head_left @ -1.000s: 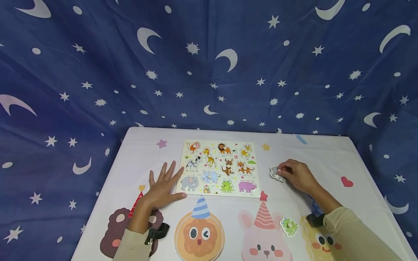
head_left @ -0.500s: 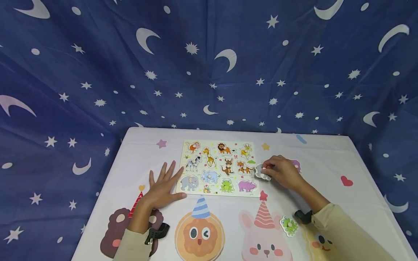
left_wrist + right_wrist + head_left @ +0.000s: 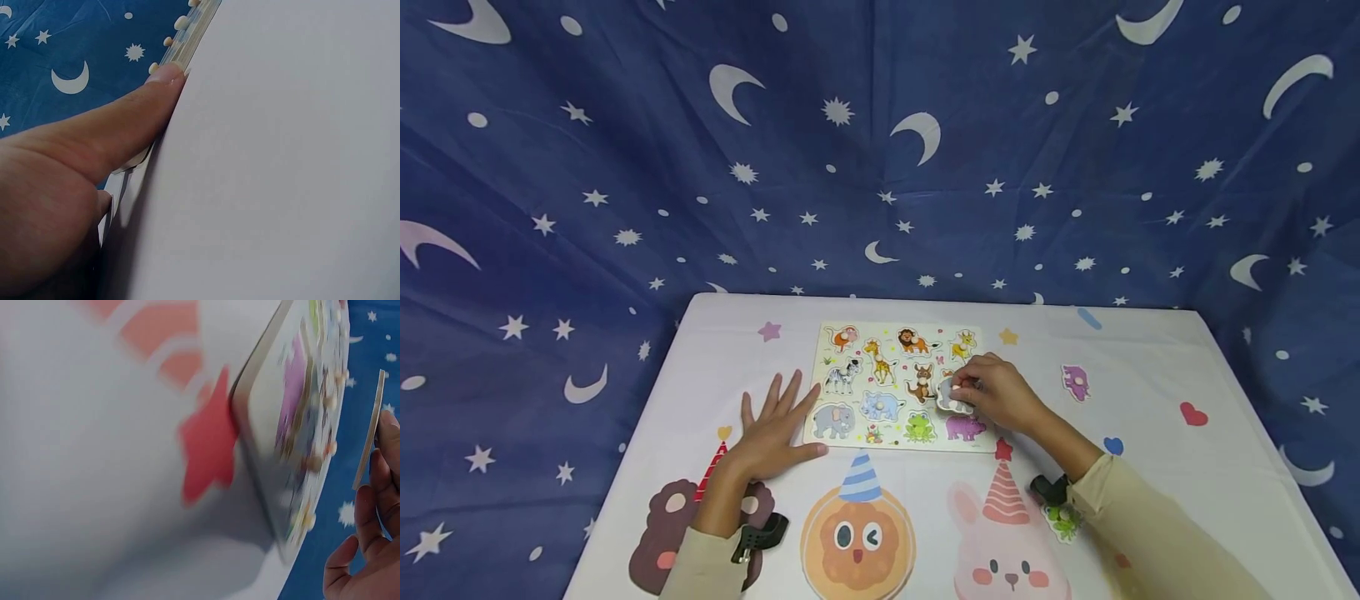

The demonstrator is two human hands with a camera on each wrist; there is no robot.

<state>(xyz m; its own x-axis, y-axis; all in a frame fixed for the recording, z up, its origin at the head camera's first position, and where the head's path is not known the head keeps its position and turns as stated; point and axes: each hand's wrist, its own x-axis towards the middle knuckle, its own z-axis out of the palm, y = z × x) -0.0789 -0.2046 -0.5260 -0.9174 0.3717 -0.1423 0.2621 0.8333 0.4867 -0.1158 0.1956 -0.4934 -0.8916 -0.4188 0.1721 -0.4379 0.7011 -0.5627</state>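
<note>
My right hand (image 3: 1003,396) pinches a grey elephant puzzle piece (image 3: 947,398), holding it over the right part of the animal puzzle board (image 3: 880,328). In the right wrist view the piece (image 3: 370,431) shows edge-on, raised above the board. Flat on the table, my left hand (image 3: 775,437) has its fingers spread; its thumb and a finger reach the board's left edge. The left wrist view shows the left thumb (image 3: 125,125) against that edge. At the board's lower left is a grey elephant picture (image 3: 833,422). Knobbed animal pieces, such as a lion (image 3: 916,341), sit in the board.
A loose purple hippo piece (image 3: 1075,382) lies right of the board. Nearer, a green frog piece (image 3: 1063,525) is partly covered by the right wrist camera. The white tablecloth (image 3: 730,333) has printed cartoon figures; a blue starry curtain (image 3: 820,142) hangs behind.
My right hand has carried the elephant piece leftward from the table to above the board, uncovering the purple hippo piece. The left hand has stayed in place.
</note>
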